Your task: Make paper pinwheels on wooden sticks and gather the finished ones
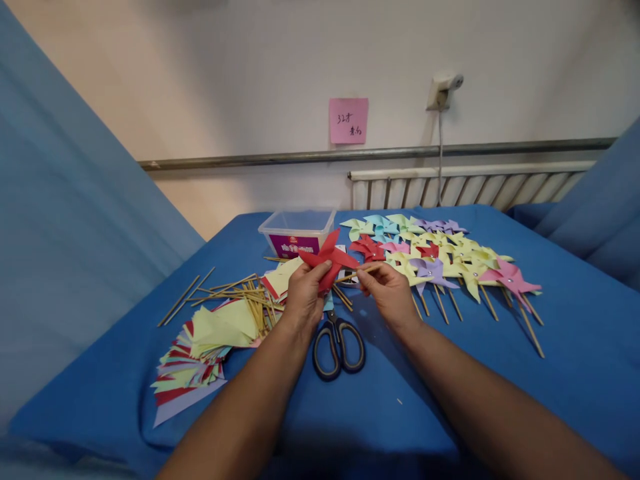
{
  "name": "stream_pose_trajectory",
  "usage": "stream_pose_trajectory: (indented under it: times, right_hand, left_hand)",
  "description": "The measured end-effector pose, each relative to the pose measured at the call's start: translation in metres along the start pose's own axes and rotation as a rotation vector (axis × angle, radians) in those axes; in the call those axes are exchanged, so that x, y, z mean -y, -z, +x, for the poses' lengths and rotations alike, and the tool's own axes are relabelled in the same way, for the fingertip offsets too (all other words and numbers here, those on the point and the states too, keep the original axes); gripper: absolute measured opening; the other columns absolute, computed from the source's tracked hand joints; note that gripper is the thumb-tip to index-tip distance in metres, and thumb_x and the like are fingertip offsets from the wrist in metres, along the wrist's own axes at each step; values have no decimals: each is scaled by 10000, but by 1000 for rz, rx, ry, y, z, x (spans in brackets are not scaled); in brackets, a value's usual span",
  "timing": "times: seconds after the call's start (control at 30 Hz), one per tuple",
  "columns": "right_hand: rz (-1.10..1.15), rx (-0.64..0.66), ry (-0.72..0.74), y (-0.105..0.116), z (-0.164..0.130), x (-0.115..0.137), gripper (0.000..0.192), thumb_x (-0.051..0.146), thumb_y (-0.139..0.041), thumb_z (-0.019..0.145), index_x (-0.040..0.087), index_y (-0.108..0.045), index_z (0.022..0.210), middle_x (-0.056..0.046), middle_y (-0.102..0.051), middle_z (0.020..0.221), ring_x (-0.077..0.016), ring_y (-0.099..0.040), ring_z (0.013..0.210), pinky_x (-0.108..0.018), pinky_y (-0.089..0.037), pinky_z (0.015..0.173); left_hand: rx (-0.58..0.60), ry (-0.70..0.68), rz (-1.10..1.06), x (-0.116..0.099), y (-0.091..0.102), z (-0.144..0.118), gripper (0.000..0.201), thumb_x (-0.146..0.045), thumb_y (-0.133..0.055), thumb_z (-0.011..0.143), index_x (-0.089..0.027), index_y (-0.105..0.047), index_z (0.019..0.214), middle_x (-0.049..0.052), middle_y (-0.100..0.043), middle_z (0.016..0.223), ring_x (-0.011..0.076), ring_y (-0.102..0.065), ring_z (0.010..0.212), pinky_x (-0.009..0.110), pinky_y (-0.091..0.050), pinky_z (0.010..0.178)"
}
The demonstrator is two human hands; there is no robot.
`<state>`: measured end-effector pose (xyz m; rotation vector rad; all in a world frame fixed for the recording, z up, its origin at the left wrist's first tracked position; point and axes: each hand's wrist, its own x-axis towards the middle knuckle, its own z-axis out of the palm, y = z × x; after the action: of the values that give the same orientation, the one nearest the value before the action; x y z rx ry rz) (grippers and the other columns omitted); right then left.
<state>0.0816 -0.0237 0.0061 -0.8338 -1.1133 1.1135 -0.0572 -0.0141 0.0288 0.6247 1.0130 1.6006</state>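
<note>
A red paper pinwheel (329, 254) is pinched in my left hand (306, 293), its folded blades spread above the thumb. My right hand (390, 290) grips a thin wooden stick (350, 275), whose far end points at the pinwheel. Whether stick and pinwheel touch is hard to make out. Just below the hands lie dark-handled scissors (339, 347), blades pointing away and partly hidden. Left of my left hand are a pile of loose wooden sticks (240, 291) and a fanned stack of coloured paper (200, 353).
A clear plastic box (299, 230) with a purple label stands behind my hands. Rows of finished pinwheels (440, 257) on sticks cover the right side of the blue tablecloth (565, 380). Blue curtains (75, 220) hang at both sides; a radiator (470, 187) is behind.
</note>
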Motion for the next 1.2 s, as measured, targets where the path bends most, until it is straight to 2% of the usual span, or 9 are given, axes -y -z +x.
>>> stream_pose_trajectory:
  times: [0.1,0.23,0.43,0.7,0.93,1.2]
  right_hand:
    - [16,-32,27,1,3,6,277,452,-709,739,186,-633,756,27,-603,647,-89,-493,523,-224,-381,492]
    - [58,55,-45,-2,-1,12,319,475,-724,716,187,-631,816,31,-612,633,-81,-477,459,-217,-353,435]
    - [-12,157,-104,-9,-12,7,334,517,-685,732,185,-652,742,41,-553,572,-79,-424,448,-226,-327,434]
    - [-50,156,-137,-7,-9,-6,339,516,-674,718,181,-665,770,46,-517,561,-90,-410,488,-234,-312,469]
    - [-14,156,-153,-8,-9,-3,328,509,-676,704,187,-612,710,57,-494,547,-77,-375,457,-229,-290,447]
    - [55,157,-171,-8,-10,-2,340,510,-701,701,184,-615,739,57,-507,538,-71,-396,442,-220,-288,436]
  left_hand:
    - [-21,12,18,0,1,1,322,-156,-809,522,-111,-677,812,56,-720,724,145,-650,588,252,-513,602]
    - [-61,-30,64,0,4,4,313,-188,-804,532,-122,-671,808,41,-707,685,151,-639,567,266,-504,583]
    - [37,-97,190,12,2,-4,269,-214,-807,539,-113,-686,757,32,-700,691,119,-610,581,238,-476,611]
    - [78,-80,185,13,-6,-15,274,-233,-801,553,-119,-699,780,36,-713,734,136,-624,627,263,-485,662]
    - [57,-79,181,10,-9,-18,281,-233,-808,526,-125,-702,763,23,-706,709,124,-609,600,252,-476,644]
    - [35,-119,223,13,-6,-13,299,-259,-808,531,-127,-696,775,39,-715,730,149,-630,630,280,-488,670]
